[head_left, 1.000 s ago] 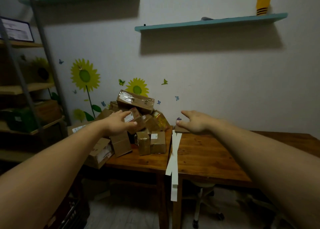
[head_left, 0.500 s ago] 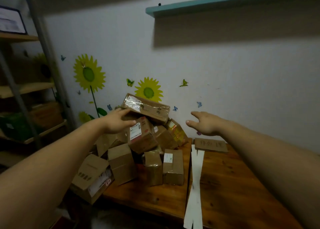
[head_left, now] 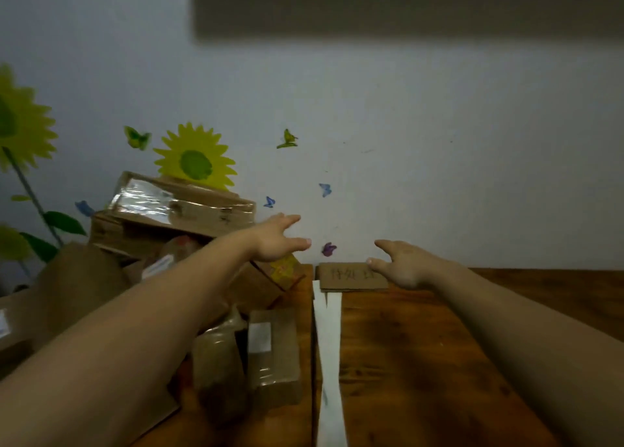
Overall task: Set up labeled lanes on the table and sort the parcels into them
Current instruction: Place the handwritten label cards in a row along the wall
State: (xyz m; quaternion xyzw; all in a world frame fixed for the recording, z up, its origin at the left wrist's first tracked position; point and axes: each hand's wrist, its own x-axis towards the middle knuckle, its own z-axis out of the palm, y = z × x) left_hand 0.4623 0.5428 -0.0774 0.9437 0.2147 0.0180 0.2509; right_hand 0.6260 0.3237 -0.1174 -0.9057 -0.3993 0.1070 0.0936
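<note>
So, one cardboard label (head_left: 347, 276) lies at the far edge of the worktop (head_left: 422, 362), beside the white strips (head_left: 329, 345). My left hand (head_left: 273, 240) and right hand (head_left: 405, 264) are both released, holding nothing. The parcels (head_left: 182, 206) lie heaped at the left edge, none sorted yet.

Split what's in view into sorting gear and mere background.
For the job:
parcels, piled on the left
white paper strips down the table's middle
handwritten cardboard label at the far edge
wooden table

Just there:
sunflower stickers on the wall
butterfly stickers on the wall
</note>
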